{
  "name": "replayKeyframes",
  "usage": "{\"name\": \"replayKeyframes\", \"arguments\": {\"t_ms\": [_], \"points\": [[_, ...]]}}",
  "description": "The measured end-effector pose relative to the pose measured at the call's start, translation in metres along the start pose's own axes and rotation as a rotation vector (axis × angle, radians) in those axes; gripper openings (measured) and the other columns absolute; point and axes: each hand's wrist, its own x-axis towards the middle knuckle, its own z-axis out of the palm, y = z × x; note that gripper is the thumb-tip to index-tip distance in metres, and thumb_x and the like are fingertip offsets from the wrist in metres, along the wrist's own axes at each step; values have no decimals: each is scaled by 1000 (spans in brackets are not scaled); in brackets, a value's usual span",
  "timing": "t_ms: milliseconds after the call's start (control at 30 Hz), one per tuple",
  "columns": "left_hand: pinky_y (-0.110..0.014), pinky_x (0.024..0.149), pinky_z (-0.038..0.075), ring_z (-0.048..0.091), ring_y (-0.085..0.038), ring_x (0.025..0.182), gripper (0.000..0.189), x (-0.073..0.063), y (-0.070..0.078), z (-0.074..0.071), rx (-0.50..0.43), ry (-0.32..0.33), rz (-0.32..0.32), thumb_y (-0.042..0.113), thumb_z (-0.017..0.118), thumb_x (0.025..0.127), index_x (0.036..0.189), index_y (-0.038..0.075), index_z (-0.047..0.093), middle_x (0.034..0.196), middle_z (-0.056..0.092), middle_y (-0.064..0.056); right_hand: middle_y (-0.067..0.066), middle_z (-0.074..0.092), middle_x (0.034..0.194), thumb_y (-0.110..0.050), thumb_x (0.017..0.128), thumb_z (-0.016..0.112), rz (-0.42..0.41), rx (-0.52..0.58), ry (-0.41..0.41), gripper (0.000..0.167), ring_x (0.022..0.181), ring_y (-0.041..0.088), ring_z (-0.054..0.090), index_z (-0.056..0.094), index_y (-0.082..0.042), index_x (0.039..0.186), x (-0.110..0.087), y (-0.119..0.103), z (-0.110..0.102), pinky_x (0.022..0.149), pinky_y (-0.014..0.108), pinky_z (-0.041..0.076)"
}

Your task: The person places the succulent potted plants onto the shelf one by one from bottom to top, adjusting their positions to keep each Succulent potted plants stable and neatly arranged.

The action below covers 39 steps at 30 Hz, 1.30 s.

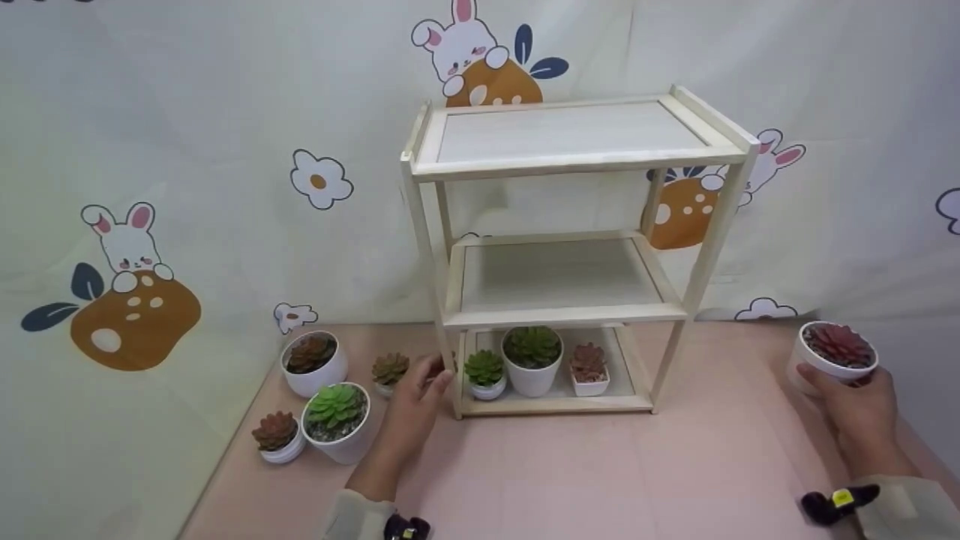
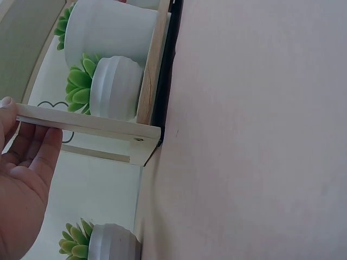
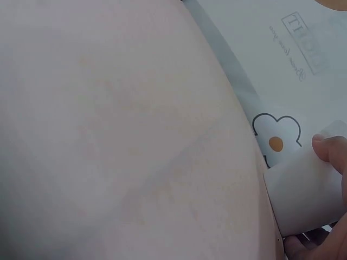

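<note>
My left hand point(image 1: 409, 416) holds the front left post of a pale wooden three-tier shelf point(image 1: 562, 406). In the left wrist view its thumb lies on one side of the post point(image 2: 89, 123) and the fingers on the other. At the far right, my right hand point(image 1: 862, 412) grips a white pot with a dark red succulent point(image 1: 838, 345); the right wrist view shows the thumb against the pot's white side point(image 3: 303, 189). On the bottom tier stand a small green succulent point(image 1: 484, 369), a larger green succulent in a tall pot point(image 1: 532, 356) and a reddish succulent in a squarish pot point(image 1: 589, 367).
Left of the shelf stand a bright green succulent point(image 1: 336, 409), a small reddish one point(image 1: 276, 433), a brownish one in a round pot point(image 1: 313, 364) and a small one point(image 1: 390, 371) partly behind my left hand. A rabbit-print cloth point(image 1: 225, 97) hangs behind the pink tabletop point(image 1: 570, 480).
</note>
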Motion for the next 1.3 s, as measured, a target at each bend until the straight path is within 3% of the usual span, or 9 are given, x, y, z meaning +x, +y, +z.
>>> {"name": "replayKeyframes", "arguments": {"t_ms": [333,1033,1300], "points": [[-51,115,49,59,-31,133,43,0,0,0,-18,-9,20,33,57,107,142,8,58,136,64,-13,13,15,174,-38,87,85,-50,-11,0,115,158,27,23,6,-11,167,-2,3,0,129,43,30],[-52,114,49,60,-29,132,44,1,1,0,-11,-10,2,32,57,108,144,7,57,136,65,-12,10,10,176,-44,87,83,-3,1,-1,116,161,29,15,4,-14,167,-15,-9,1,132,44,23],[-50,114,50,59,-29,133,45,0,1,0,-18,1,-22,35,57,107,145,10,57,136,64,-11,11,21,172,-37,88,85,-76,52,-8,110,156,22,25,13,-14,167,-26,-14,6,131,37,24]]}}
